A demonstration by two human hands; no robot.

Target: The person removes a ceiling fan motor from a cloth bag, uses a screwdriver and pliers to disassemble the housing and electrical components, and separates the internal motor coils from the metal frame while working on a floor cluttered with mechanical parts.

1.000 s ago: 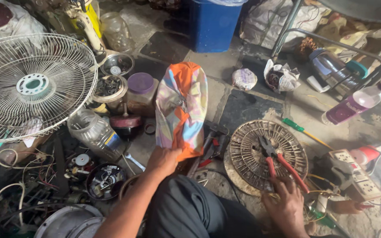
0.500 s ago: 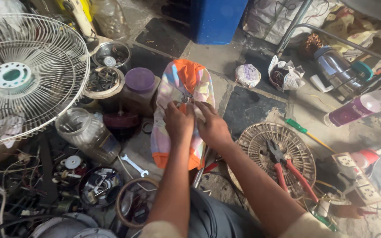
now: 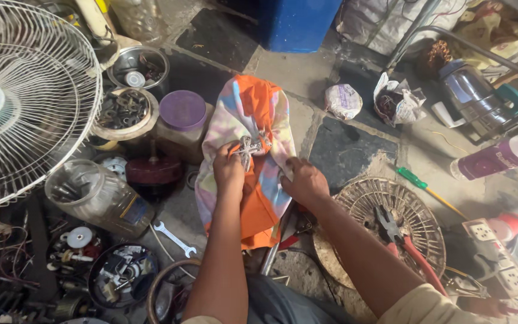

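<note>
Head view: a multicoloured cloth (image 3: 253, 129) with orange, pink and pale blue patches is seen draped over something on the floor (image 3: 307, 72); what lies under it is hidden. Left hand (image 3: 228, 170) is pressed on the cloth's middle, grip pinched narrow around a small metal part (image 3: 248, 147); the part's exact shape is hard to make out. Right hand (image 3: 304, 180) is laid on the cloth's right edge, fingers curled into the fabric; whether a fold is actually clamped cannot be told. The cloth's lower end is covered by both forearms.

Surroundings:
- White fan guard (image 3: 25, 102) at left, cut off by the frame edge.
- Purple-lidded jar (image 3: 182, 117) just beside the cloth, partly behind it.
- Clear plastic jar (image 3: 100, 198) lying on its side, contents unclear.
- Wrench (image 3: 174, 238) on the floor near the left forearm.
- Round rusty grille (image 3: 391, 222) to the right, red-handled pliers (image 3: 406, 243) lying on it, handles partly hidden by the right arm.
- Green-handled screwdriver (image 3: 422, 187) beyond the grille.
- Blue bin (image 3: 298, 24) at top, cut off.
</note>
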